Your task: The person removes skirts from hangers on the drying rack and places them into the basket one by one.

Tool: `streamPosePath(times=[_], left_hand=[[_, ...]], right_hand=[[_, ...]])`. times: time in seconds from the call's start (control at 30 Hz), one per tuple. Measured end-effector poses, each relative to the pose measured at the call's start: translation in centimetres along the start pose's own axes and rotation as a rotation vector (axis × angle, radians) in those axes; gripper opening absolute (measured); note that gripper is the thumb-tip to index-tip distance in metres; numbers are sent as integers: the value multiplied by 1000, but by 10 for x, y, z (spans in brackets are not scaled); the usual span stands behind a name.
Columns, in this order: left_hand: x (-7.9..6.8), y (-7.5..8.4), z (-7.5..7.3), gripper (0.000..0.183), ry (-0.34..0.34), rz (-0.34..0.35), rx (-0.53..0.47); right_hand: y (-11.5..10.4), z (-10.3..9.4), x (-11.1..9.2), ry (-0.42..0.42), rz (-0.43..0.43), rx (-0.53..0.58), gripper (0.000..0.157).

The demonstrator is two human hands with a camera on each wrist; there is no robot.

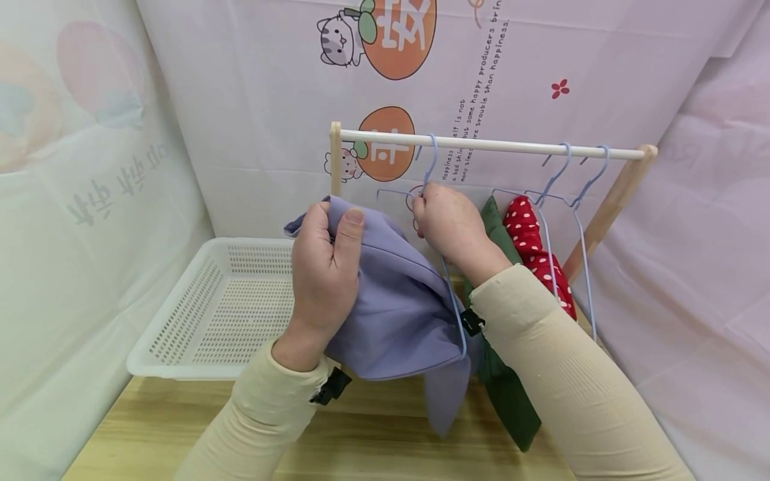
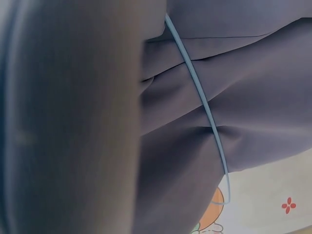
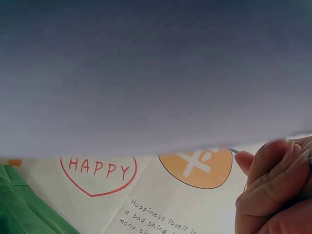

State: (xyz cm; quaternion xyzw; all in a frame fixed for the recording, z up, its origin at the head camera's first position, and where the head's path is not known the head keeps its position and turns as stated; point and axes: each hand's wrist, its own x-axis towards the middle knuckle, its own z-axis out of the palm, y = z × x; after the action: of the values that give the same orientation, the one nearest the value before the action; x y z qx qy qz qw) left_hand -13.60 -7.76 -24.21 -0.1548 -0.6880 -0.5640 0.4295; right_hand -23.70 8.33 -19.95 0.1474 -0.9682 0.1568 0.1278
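Bunched lavender clothing (image 1: 397, 300) hangs from my left hand (image 1: 325, 267), which grips its upper edge with the thumb on top. A thin blue hanger (image 1: 434, 160) has its hook over the rack's white rod, and my right hand (image 1: 454, 224) pinches its neck just below the hook. One side of the hanger runs down across the cloth, also seen in the left wrist view as a blue wire (image 2: 202, 97) over the folds. In the right wrist view, cloth (image 3: 122, 73) fills the upper part, with curled fingers (image 3: 273, 185) at lower right.
On the right of the rack rod (image 1: 493, 143), two more blue hangers carry a green garment (image 1: 511, 401) and a red polka-dot garment (image 1: 526, 230). A white perforated basket (image 1: 174, 321) sits at left on the wooden table (image 1: 361, 434). Printed cloth walls surround the table.
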Motion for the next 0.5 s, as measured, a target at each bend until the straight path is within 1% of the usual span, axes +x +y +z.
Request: streamPosePath(times=[0.27,0.5], left_hand=[[2,-1,-2,28,15,-14,-2],[4,-4,-4,29,14,-24,-15]], right_hand=[[0,0,1,-8,6,4,31],[1,1,2,-10,4,1,32]])
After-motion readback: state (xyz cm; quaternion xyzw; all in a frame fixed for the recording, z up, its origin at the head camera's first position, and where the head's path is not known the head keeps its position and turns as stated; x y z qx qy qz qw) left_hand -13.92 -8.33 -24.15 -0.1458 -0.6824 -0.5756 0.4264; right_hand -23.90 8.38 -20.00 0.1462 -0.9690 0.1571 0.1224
